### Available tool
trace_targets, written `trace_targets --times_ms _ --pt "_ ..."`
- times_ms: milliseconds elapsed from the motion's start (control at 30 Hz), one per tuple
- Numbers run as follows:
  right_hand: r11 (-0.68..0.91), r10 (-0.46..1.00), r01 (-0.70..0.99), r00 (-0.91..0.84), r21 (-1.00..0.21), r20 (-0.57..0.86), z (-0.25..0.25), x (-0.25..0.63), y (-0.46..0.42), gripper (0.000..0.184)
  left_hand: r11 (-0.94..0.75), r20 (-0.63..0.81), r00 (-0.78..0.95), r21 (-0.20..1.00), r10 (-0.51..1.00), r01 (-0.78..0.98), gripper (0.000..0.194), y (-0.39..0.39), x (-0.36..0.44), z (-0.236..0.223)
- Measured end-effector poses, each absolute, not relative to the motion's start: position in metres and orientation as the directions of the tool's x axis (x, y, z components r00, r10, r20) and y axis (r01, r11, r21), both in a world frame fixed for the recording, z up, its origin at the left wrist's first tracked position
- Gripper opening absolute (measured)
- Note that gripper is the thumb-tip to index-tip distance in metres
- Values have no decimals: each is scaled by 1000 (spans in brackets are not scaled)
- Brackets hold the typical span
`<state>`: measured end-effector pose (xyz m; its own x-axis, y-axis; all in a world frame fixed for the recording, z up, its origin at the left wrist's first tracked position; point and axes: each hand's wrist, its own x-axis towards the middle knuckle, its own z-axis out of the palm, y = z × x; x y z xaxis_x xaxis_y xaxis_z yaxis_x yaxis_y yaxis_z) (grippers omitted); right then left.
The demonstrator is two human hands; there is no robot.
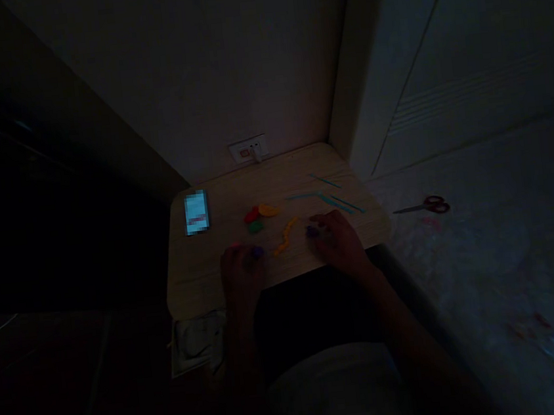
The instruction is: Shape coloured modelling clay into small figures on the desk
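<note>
The scene is very dark. My left hand (238, 271) rests on the small wooden table (217, 207) with its fingers curled beside a small purple piece (257, 252) and a pink bit (234, 245). My right hand (337, 237) lies on the table with fingers bent over another small purple piece (312, 231). Between the hands lies an orange wavy strip (286, 234). Behind it sit red (251, 215), green (256, 226) and orange (268, 210) lumps.
A lit phone (196, 211) lies at the table's back left. Several thin teal sticks (335, 200) lie at the back right. A wall socket (249, 149) is behind the table. Red-handled scissors (428, 205) lie on the surface to the right.
</note>
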<state>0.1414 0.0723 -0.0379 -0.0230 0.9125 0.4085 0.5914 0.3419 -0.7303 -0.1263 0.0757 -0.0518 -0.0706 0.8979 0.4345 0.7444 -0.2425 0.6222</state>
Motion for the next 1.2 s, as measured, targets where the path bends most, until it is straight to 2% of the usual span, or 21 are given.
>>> trace_targets --times_ms 200,333,433,633,800,1200 --pt "415 898 430 -52 -802 436 -12 119 58 23 -297 453 -103 723 885 624 25 64 -103 -28" --pt "392 920 325 -111 -861 377 -2 101 50 28 -451 525 47 678 850 581 26 54 -80 -9" --pt "359 934 291 -111 -887 341 1 97 48 22 -522 567 118 631 815 574 25 50 -71 3" --pt "386 922 300 -150 -873 356 3 103 46 23 -545 574 155 608 804 578 24 48 -71 8" --pt "407 913 331 -131 -852 385 2 105 46 14 -556 555 193 616 809 558 27 47 -69 8" --pt "452 889 324 -91 -831 448 9 108 45 15 -578 541 209 726 815 373 26 46 -70 7"
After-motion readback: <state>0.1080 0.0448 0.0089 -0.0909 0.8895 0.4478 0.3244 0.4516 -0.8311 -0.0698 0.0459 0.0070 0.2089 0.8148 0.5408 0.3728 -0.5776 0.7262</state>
